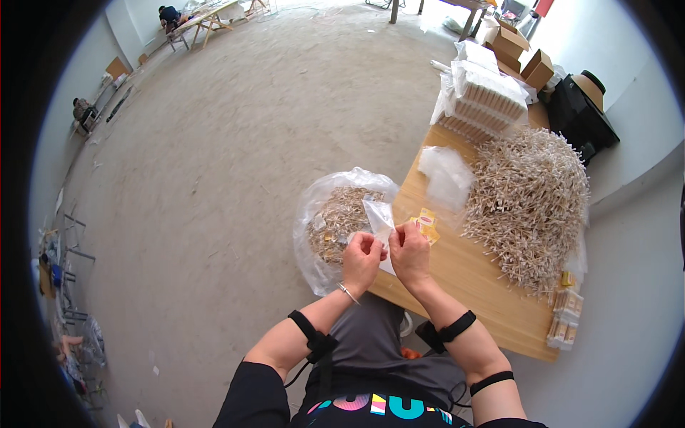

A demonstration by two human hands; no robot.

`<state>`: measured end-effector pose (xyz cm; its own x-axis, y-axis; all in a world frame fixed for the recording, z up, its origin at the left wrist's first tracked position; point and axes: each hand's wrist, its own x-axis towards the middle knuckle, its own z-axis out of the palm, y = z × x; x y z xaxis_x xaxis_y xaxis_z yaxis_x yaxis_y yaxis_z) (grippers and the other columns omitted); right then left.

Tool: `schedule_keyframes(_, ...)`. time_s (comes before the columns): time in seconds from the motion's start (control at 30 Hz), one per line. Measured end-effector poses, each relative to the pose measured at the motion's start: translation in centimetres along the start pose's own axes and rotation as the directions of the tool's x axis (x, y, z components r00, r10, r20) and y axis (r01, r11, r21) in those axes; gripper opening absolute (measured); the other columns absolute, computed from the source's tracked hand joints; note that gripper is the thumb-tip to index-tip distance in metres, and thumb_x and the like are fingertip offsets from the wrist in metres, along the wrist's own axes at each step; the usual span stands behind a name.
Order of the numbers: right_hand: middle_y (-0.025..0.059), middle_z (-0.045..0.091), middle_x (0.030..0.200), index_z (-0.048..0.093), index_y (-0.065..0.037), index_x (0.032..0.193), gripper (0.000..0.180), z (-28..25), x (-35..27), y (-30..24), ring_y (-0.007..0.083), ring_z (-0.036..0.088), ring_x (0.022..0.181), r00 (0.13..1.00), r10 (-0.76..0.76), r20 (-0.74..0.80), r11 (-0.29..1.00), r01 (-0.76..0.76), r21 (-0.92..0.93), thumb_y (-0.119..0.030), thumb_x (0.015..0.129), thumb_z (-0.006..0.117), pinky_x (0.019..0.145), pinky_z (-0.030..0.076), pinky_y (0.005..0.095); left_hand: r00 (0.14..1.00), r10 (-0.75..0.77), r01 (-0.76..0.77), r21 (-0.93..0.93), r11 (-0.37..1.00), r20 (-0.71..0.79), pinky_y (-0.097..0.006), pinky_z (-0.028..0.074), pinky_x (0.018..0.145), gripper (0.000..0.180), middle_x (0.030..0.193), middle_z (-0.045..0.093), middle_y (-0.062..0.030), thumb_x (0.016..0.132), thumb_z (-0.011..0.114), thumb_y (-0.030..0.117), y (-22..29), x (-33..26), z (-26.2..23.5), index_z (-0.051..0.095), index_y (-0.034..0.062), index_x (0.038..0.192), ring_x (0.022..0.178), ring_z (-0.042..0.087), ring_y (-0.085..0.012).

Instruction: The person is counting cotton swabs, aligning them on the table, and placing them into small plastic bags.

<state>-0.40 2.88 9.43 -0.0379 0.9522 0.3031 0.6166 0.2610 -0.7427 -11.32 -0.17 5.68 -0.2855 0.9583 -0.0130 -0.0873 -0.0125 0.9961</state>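
Observation:
Between my hands, in front of my body, is a small clear plastic bag. My left hand is closed in a pinch near its lower edge. On its other side my right hand pinches the bag with thumb and fingers. Just beyond the right hand, yellow printed cards lie on the wooden table. A stack of clear plastic bags rests farther along. To the right, a large heap of cotton swabs covers much of the tabletop.
A big plastic sack of loose swabs stands left of the table. Wrapped swab packs are stacked at the far end, with cardboard boxes behind. Small packs line the right edge. People sit far off at left.

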Motion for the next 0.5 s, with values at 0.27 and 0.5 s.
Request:
schedule_keyframes(0.27, 0.0104, 0.052, 0.073, 0.049, -0.007, 0.077, 0.014, 0.4, -0.1, 0.3, 0.0287, 0.059, 0.06, 0.949, -0.314, 0.01, 0.904, 0.302, -0.303, -0.012, 0.081, 0.061, 0.049, 0.047, 0.0393, 0.974, -0.227, 0.217, -0.198, 0.956, -0.027, -0.027, 0.054, 0.052, 0.024, 0.076, 0.063, -0.0113, 0.091, 0.058, 0.016, 1.5, 0.9, 0.5, 0.044, -0.0012, 0.102, 0.063, 0.064, -0.0154)
schedule_keyframes(0.5, 0.0095, 0.052, 0.076, 0.049, -0.007, 0.076, 0.014, 1.2, 0.1, -0.5, 0.0278, 0.059, 0.059, 0.921, -0.386, 0.044, 0.895, 0.386, -0.224, -0.011, 0.079, 0.062, 0.049, 0.048, 0.0373, 0.975, -0.193, 0.161, -0.251, 0.954, -0.108, -0.026, 0.052, 0.048, 0.02, 0.073, 0.062, -0.0092, 0.095, 0.05, 0.016, -0.6, 1.2, -0.1, 0.051, -0.0033, 0.101, 0.056, 0.06, -0.0128)
